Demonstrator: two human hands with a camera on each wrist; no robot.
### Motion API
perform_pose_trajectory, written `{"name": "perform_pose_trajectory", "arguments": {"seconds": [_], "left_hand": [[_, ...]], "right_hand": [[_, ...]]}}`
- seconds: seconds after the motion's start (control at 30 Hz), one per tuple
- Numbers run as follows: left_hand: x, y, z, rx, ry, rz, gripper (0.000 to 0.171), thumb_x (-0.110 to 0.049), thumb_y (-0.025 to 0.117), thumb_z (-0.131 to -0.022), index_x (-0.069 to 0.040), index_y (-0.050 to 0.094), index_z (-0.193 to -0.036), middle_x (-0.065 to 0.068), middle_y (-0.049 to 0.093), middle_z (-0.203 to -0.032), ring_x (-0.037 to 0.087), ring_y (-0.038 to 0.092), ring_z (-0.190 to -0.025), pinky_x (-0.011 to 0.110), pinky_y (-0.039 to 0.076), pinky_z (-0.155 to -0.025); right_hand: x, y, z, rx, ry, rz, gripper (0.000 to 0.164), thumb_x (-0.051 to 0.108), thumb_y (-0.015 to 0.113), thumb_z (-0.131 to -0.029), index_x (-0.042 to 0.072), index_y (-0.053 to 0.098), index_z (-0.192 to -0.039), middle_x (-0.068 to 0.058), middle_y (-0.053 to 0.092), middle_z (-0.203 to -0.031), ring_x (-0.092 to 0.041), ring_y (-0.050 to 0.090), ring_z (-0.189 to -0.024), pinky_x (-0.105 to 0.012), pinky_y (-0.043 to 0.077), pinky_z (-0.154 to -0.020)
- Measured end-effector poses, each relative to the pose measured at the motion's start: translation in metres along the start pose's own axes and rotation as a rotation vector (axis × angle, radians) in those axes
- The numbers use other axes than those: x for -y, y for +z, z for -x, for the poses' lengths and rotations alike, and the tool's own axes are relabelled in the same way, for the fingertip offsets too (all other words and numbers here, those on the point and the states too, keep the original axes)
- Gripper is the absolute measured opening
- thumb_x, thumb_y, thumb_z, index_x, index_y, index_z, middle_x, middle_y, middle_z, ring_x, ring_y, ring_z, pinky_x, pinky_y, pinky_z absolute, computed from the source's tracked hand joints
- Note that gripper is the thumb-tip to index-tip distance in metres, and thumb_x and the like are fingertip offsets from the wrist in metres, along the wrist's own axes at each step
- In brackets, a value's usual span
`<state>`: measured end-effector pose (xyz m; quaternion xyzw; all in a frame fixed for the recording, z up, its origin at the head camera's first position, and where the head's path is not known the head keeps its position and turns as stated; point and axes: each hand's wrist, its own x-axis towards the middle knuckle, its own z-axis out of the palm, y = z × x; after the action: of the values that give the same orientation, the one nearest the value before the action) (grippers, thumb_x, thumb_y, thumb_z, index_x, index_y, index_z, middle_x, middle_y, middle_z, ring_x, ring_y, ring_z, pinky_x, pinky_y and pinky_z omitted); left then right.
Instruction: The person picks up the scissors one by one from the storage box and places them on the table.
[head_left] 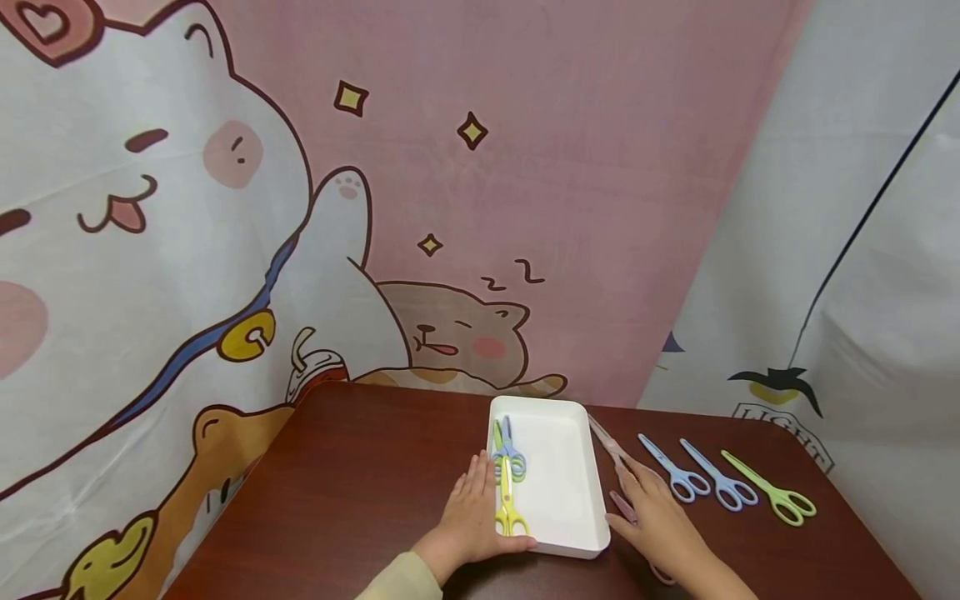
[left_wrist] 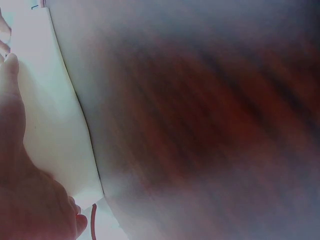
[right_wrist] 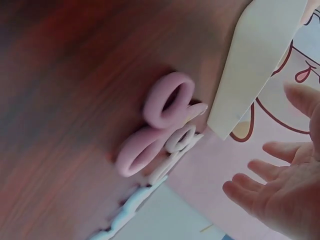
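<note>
My left hand [head_left: 474, 517] lies along the left side of a white tray [head_left: 558, 500], fingers straight, thumb at its front edge. Inside the tray, along the left, are yellow scissors [head_left: 507, 493], with blue scissors [head_left: 507, 442] and green scissors beyond them, overlapping. To the right of the tray my right hand [head_left: 660, 521] hovers over pink scissors [right_wrist: 155, 131], its fingers extended and apart from them in the right wrist view. A second, paler pair of pink scissors [head_left: 606, 440] lies farther back beside the tray. The right hand partly hides both pairs in the head view.
On the right of the dark wooden table [head_left: 375, 467] lie two blue scissors [head_left: 660, 457] and one green pair [head_left: 752, 475], in a slanted row. A cartoon-printed cloth [head_left: 600, 208] hangs right behind the table's back edge.
</note>
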<state>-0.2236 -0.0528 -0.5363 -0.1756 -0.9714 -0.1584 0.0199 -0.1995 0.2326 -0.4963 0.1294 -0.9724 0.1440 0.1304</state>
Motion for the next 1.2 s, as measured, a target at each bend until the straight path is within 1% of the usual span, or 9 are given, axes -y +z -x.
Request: {"name": "perform_pose_trajectory", "arguments": {"seconds": [0.17, 0.27, 0.37, 0.63, 0.8, 0.9, 0.97, 1.1, 1.2], "left_hand": [[-0.002, -0.006, 0.002, 0.010, 0.000, 0.006, 0.134, -0.090, 0.051, -0.058, 0.003, 0.017, -0.149, 0.022, 0.014, -0.157, 0.032, 0.016, -0.145, 0.046, 0.026, -0.113], [-0.001, -0.005, 0.002, 0.011, -0.003, 0.005, 0.135, -0.091, 0.049, -0.058, 0.002, 0.016, -0.149, 0.021, 0.013, -0.157, 0.032, 0.015, -0.145, 0.047, 0.026, -0.113], [0.001, -0.001, 0.001, 0.006, 0.001, -0.001, 0.136, -0.093, 0.046, -0.057, 0.002, 0.016, -0.150, 0.020, 0.012, -0.157, 0.032, 0.015, -0.145, 0.048, 0.026, -0.112], [0.004, 0.007, -0.002, -0.010, 0.004, -0.019, 0.137, -0.096, 0.040, -0.055, 0.001, 0.017, -0.150, 0.019, 0.012, -0.158, 0.031, 0.014, -0.145, 0.047, 0.027, -0.112], [0.001, 0.000, 0.001, -0.008, 0.012, -0.012, 0.135, -0.093, 0.045, -0.058, 0.003, 0.019, -0.148, 0.022, 0.015, -0.156, 0.033, 0.018, -0.144, 0.048, 0.028, -0.111], [-0.002, -0.003, 0.003, -0.012, 0.015, 0.001, 0.133, -0.090, 0.049, -0.059, 0.005, 0.020, -0.148, 0.023, 0.016, -0.156, 0.035, 0.019, -0.144, 0.049, 0.029, -0.111], [-0.002, -0.004, 0.003, -0.008, 0.016, -0.004, 0.133, -0.091, 0.048, -0.060, 0.004, 0.018, -0.148, 0.023, 0.014, -0.156, 0.035, 0.018, -0.144, 0.049, 0.028, -0.111], [0.000, -0.001, 0.001, -0.017, 0.024, -0.008, 0.133, -0.091, 0.048, -0.060, 0.004, 0.018, -0.148, 0.022, 0.014, -0.156, 0.034, 0.018, -0.144, 0.049, 0.029, -0.111], [0.001, 0.001, 0.001, -0.024, 0.025, -0.008, 0.133, -0.091, 0.049, -0.060, 0.003, 0.018, -0.149, 0.021, 0.014, -0.157, 0.033, 0.017, -0.144, 0.049, 0.029, -0.111]], "right_hand": [[0.010, 0.003, -0.012, 0.040, 0.019, -0.025, 0.082, 0.039, 0.074, -0.079, -0.001, 0.039, -0.142, -0.027, 0.031, -0.148, -0.051, 0.028, -0.133, -0.071, 0.030, -0.094], [0.016, 0.006, -0.020, 0.070, 0.017, -0.034, 0.085, 0.041, 0.073, -0.079, -0.002, 0.037, -0.143, -0.027, 0.025, -0.151, -0.049, 0.023, -0.137, -0.071, 0.028, -0.097], [0.023, 0.010, -0.027, 0.074, -0.004, -0.042, 0.085, 0.040, 0.074, -0.079, -0.003, 0.038, -0.142, -0.027, 0.025, -0.151, -0.048, 0.021, -0.138, -0.069, 0.027, -0.100], [0.042, 0.020, -0.051, 0.097, -0.050, -0.021, 0.083, 0.042, 0.073, -0.080, -0.002, 0.039, -0.141, -0.025, 0.025, -0.152, -0.049, 0.024, -0.137, -0.063, 0.024, -0.106], [0.054, 0.024, -0.063, 0.136, -0.051, -0.093, 0.082, 0.040, 0.072, -0.081, -0.002, 0.036, -0.143, -0.025, 0.023, -0.153, -0.048, 0.022, -0.138, -0.063, 0.024, -0.107], [0.061, 0.026, -0.067, 0.142, -0.064, -0.127, 0.082, 0.039, 0.071, -0.082, -0.003, 0.036, -0.143, -0.026, 0.023, -0.152, -0.047, 0.022, -0.138, -0.061, 0.024, -0.108], [0.067, 0.028, -0.069, 0.142, -0.072, -0.147, 0.083, 0.039, 0.072, -0.081, -0.004, 0.036, -0.142, -0.027, 0.024, -0.152, -0.048, 0.022, -0.138, -0.060, 0.025, -0.108], [0.079, 0.032, -0.069, 0.164, -0.065, -0.204, 0.084, 0.039, 0.074, -0.079, -0.005, 0.037, -0.141, -0.028, 0.027, -0.150, -0.048, 0.027, -0.136, -0.061, 0.029, -0.105], [0.089, 0.037, -0.067, 0.189, -0.049, -0.230, 0.085, 0.041, 0.076, -0.077, -0.008, 0.041, -0.137, -0.030, 0.035, -0.144, -0.049, 0.036, -0.130, -0.059, 0.035, -0.102]]}}
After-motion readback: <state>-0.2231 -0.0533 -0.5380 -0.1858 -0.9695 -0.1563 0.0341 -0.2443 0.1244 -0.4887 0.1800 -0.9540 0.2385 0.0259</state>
